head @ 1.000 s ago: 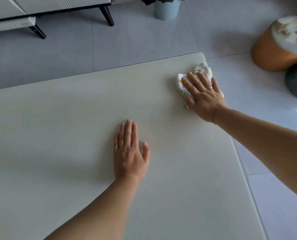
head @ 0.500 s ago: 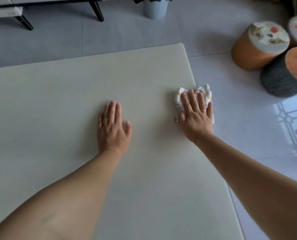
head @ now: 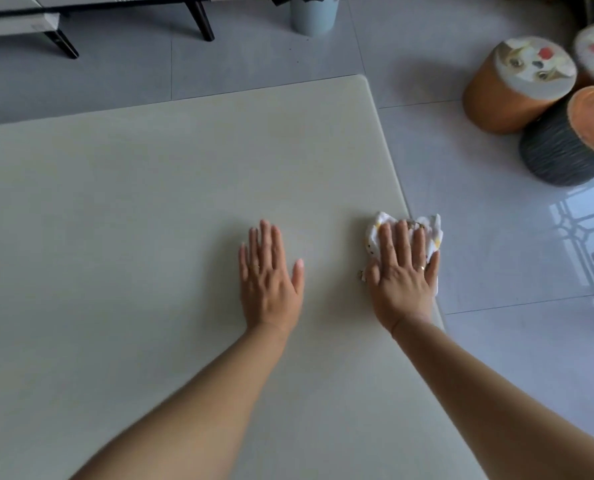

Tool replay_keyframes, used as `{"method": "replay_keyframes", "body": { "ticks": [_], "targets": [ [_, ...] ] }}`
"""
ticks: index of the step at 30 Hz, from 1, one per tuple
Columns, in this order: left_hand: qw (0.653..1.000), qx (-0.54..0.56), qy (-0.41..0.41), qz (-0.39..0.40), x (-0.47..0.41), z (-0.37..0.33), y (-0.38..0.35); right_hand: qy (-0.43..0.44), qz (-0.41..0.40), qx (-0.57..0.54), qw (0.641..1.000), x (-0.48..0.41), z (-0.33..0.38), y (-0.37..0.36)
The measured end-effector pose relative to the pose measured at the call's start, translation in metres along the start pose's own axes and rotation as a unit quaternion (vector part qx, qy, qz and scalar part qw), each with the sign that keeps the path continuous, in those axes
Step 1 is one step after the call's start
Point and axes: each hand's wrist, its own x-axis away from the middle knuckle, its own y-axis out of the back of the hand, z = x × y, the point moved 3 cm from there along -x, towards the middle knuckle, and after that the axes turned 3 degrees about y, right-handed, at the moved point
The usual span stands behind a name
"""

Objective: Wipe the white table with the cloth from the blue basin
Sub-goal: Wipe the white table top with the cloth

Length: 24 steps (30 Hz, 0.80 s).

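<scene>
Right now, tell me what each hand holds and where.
The right hand presses flat on top of the cloth; the left hand rests on the table, holding nothing.

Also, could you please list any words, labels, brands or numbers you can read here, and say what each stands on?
No text can be read anywhere.
The cloth under the right hand shows only small yellow and dark marks, no letters.
The stool top carries a cat picture, no writing.
The table is plain.
</scene>
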Motion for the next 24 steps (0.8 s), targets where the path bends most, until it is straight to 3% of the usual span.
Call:
{"method": "replay_keyframes", "body": {
  "ticks": [3,8,10,14,20,24],
  "targets": [
    [0.998,0.021,-0.059,0.017,0.053,-0.027,-0.009,0.052,-0.001,0.014,0.999,0.047,-0.002,-0.005],
    [0.998,0.011,-0.053,0.040,0.080,-0.042,-0.017,0.248,0.018,0.083,0.965,0.054,-0.043,0.006],
    [0.998,0.005,-0.050,0.040,0.080,-0.042,-0.019,0.222,0.026,0.072,0.972,0.053,-0.050,0.010],
    [0.998,0.011,-0.045,0.039,0.080,-0.043,-0.019,0.051,0.004,-0.002,0.999,0.092,-0.027,-0.004],
    [0.998,0.009,-0.044,0.033,0.080,-0.044,-0.017,0.186,0.026,0.021,0.982,0.116,-0.049,-0.003],
    [0.999,0.011,-0.043,0.028,0.080,-0.045,-0.016,0.127,0.017,0.006,0.992,0.115,-0.050,-0.001]
  ]
}}
